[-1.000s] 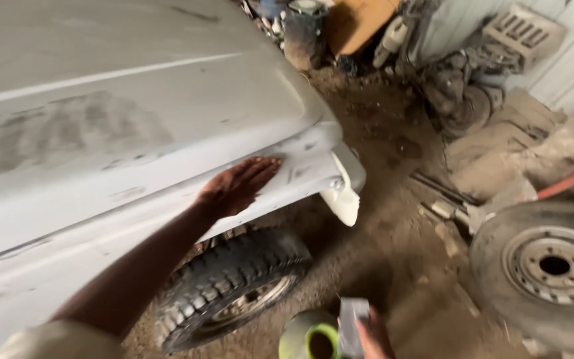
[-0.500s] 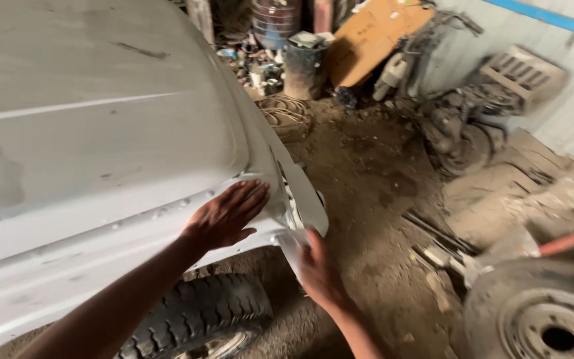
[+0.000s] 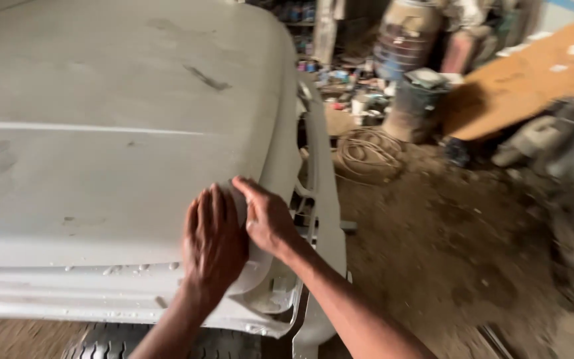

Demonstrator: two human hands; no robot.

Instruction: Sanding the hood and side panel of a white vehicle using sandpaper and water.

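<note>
A white, primer-dusted vehicle hood fills the left and middle of the head view. My left hand lies flat, fingers together, on the hood's front corner above the fender. My right hand rests just beside it on the rounded corner edge, fingers curled over the panel, thumb touching the left hand's side. Neither hand holds a loose object. The front bumper and grille edge drop away right below my right wrist.
A black tyre shows under the fender at the bottom. Dirt floor spreads to the right. A coiled hose, a dark bucket, a barrel and an orange board crowd the back.
The view has swung up and left along the hood. My right hand came up from below and joined the left on the hood's front corner; the left hand slid forward along the edge.
</note>
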